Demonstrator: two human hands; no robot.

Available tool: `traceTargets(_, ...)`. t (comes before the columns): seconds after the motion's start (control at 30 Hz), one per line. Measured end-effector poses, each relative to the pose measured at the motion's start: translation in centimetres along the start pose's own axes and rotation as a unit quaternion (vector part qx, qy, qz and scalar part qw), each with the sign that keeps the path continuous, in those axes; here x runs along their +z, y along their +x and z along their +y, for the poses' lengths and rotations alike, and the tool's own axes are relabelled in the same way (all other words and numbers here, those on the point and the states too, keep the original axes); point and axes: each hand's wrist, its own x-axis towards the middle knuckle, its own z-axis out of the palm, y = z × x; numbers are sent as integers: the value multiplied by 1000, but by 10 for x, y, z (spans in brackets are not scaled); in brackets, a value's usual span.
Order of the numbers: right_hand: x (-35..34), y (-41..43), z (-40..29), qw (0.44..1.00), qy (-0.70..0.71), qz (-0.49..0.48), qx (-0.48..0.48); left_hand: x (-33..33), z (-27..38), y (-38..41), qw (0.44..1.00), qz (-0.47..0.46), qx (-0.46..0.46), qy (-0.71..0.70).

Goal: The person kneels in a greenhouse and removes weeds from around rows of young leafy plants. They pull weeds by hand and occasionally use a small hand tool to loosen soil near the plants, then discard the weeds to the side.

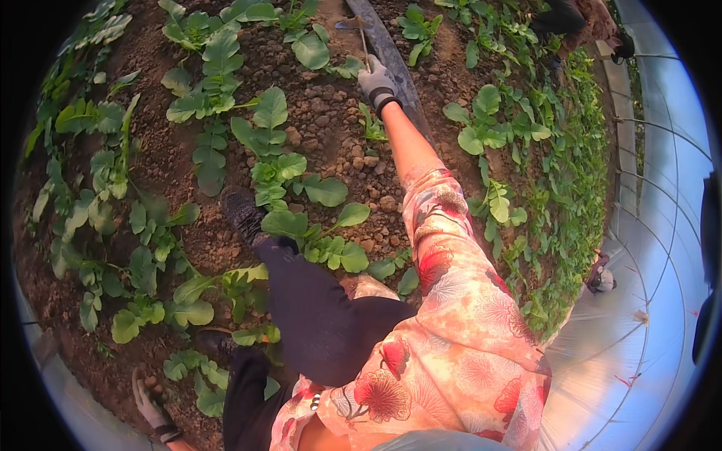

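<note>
My right hand [379,83], in a grey glove with a dark cuff, reaches to the top middle and grips a small hand hoe. The hoe's thin metal shank and blade [354,23] point away, over soil beside a dark flat hose [397,56]. Low at the left, my gloved left hand [149,406] rests at the soil with its fingers apart. Small brown clods [151,382] lie by its fingers; whether it touches them is unclear. Leafy green plants [271,163] stand in rows between and around my hands.
My dark shoes [242,214] stand among the plants. Denser greenery [581,169] runs along the right, beside a clear plastic greenhouse wall [648,282] with thin hoops. One person [592,22] is at the top right, another [601,277] farther off at the right edge of the bed.
</note>
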Motion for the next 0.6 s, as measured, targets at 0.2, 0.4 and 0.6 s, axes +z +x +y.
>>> traceTargets(0.2, 10, 25, 1, 995, 99, 8, -16, -15, -109, 35, 980, -58, -133, 140)
traceTargets(0.4, 28, 27, -27, 993, 97, -19, -70, -1, -112, 12, 979, -106, -156, 83)
traceTargets(0.6, 43, 46, 3, 999, -9, -24, -18, 8, -112, 31, 979, -130, -133, 87)
